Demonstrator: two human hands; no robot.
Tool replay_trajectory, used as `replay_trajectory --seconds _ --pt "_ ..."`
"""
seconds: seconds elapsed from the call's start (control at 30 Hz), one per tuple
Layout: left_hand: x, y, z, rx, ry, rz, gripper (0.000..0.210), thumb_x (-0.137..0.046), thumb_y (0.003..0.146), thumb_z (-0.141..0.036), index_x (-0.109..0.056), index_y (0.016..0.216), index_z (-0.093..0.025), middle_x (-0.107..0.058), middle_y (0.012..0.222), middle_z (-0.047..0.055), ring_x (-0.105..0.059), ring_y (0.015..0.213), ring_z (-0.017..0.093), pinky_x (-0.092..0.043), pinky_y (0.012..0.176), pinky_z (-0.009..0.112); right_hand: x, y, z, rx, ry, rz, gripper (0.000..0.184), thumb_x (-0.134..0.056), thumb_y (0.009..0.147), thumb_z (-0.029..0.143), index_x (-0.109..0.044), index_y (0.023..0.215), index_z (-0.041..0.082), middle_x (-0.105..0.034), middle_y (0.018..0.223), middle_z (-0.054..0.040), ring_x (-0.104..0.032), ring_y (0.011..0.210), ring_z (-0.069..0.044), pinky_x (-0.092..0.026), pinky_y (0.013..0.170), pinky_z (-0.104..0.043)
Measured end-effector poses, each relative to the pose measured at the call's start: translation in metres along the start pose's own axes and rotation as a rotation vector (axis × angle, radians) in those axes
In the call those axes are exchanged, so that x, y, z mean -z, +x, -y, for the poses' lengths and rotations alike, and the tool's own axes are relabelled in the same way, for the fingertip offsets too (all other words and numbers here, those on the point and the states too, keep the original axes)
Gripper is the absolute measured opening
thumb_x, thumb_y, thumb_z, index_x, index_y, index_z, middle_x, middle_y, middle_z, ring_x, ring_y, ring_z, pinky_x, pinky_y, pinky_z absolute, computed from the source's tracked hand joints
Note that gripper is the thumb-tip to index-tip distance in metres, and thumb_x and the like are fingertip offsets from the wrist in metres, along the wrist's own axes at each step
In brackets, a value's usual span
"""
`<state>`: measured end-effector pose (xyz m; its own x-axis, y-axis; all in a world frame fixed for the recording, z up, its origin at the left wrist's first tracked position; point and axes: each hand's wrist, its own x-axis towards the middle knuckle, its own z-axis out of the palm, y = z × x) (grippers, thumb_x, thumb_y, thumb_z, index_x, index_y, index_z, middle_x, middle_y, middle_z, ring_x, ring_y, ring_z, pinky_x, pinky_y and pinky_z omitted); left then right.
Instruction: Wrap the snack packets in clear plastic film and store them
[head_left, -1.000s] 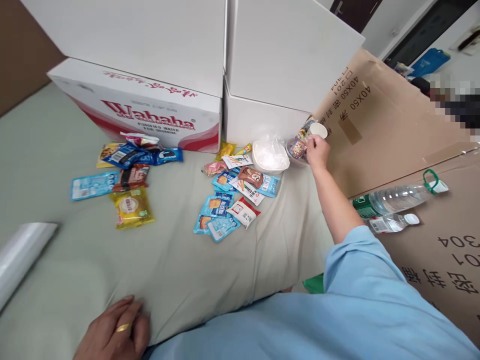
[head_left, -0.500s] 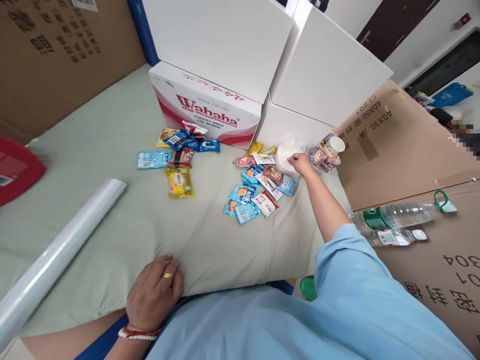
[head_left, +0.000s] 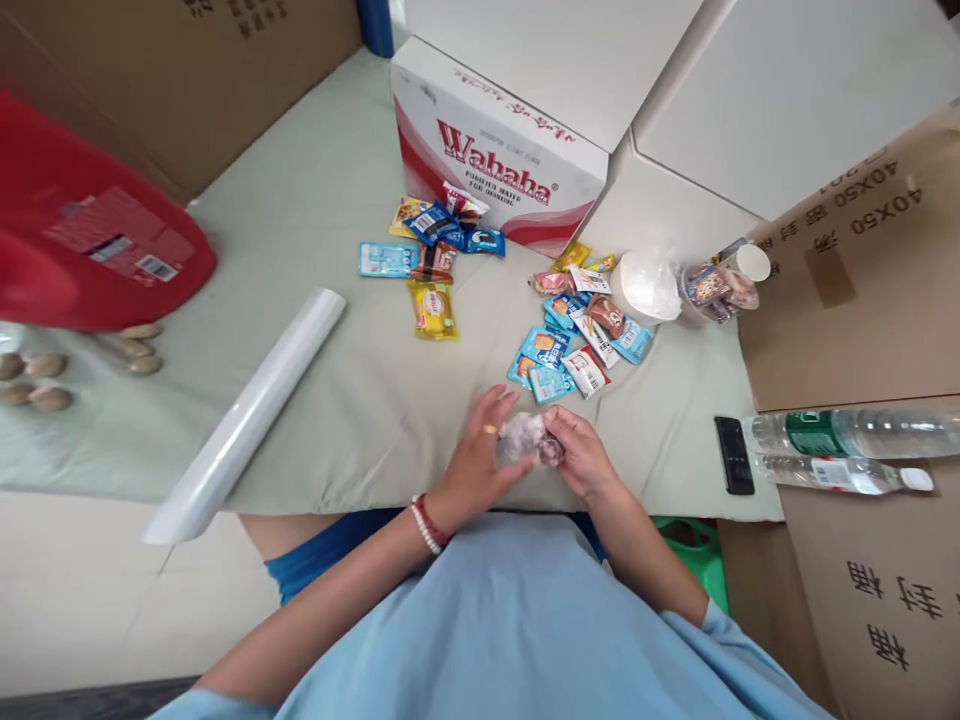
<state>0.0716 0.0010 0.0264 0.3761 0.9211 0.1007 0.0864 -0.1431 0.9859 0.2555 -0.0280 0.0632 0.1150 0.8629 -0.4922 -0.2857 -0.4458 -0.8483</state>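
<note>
Two clusters of snack packets (head_left: 587, 372) lie on the worktop (head_left: 405, 410) between the hands and one Wahaha box (head_left: 499, 160). Two bottles (head_left: 847, 474) lie at right, the larger cut off, as is one red jug (head_left: 97, 230) at left. Near the front edge, the right hand (head_left: 586, 455) pinches crumpled clear plastic (head_left: 521, 432), its contents blurred; the left hand (head_left: 477, 455) curves wide beside it, contact unclear.

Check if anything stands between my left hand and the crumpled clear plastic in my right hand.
Nothing visible does. The left hand curves beside the crumpled clear plastic, which the right hand pinches; the snack packets lie beyond both hands.
</note>
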Motion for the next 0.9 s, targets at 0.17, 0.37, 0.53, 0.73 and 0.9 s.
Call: replay_trajectory --seconds 0.17,0.37,0.53,0.73,0.9 --pt "0.011 0.007 0.001 0.179 -0.199 -0.005 0.038 -0.063 0.097 -0.054 -0.073 0.089 -0.019 -0.068 0.086 0.004 -0.064 0.074 0.015 -0.055 0.067 0.027 0.016 0.003 0.006 -0.067 0.020 0.005 0.053 -0.089 0.066 0.064 -0.058 0.076 0.023 -0.054 0.065 0.0042 -0.041 0.050 -0.009 -0.029 0.042 -0.022" --pt "0.009 0.006 0.001 0.208 -0.170 -0.230 0.035 -0.070 0.091 -0.053 -0.073 0.083 -0.019 -0.067 0.090 0.003 -0.060 0.079 0.014 -0.049 0.069 0.025 0.017 0.003 0.007 -0.060 -0.128 0.144 0.053 -0.089 0.071 0.058 -0.067 0.107 0.025 -0.069 0.092 -0.0012 -0.061 0.081 -0.017 -0.053 0.063 -0.028" --pt "0.015 0.011 0.014 0.466 -0.471 -0.444 0.036 -0.078 0.081 -0.052 -0.065 0.080 -0.018 -0.063 0.078 0.000 -0.058 0.073 0.011 -0.046 0.064 0.022 0.025 0.005 -0.008 0.006 -0.229 0.157 0.036 -0.087 0.072 0.050 -0.069 0.086 0.021 -0.060 0.072 0.0026 -0.050 0.064 -0.012 -0.045 0.056 -0.025" --pt "0.022 0.016 0.016 0.609 -0.618 -0.439 0.044 -0.088 0.069 -0.050 -0.059 0.076 -0.018 -0.060 0.066 -0.004 -0.051 0.056 0.006 -0.040 0.052 0.017 0.059 -0.001 -0.013 0.131 -0.576 0.152 0.049 -0.078 0.084 0.056 -0.068 0.117 0.021 -0.067 0.095 -0.0050 -0.062 0.082 -0.019 -0.055 0.069 -0.032" --pt "0.013 0.020 0.009 0.650 -0.585 -0.319 0.048 -0.092 0.065 -0.052 -0.063 0.080 -0.017 -0.058 0.061 -0.004 -0.047 0.051 0.006 -0.037 0.049 0.018 0.045 -0.002 -0.007 0.723 -1.070 0.159 0.055 -0.074 0.092 0.048 -0.062 0.142 0.028 -0.058 0.145 -0.0139 -0.051 0.132 -0.033 -0.046 0.110 -0.054"
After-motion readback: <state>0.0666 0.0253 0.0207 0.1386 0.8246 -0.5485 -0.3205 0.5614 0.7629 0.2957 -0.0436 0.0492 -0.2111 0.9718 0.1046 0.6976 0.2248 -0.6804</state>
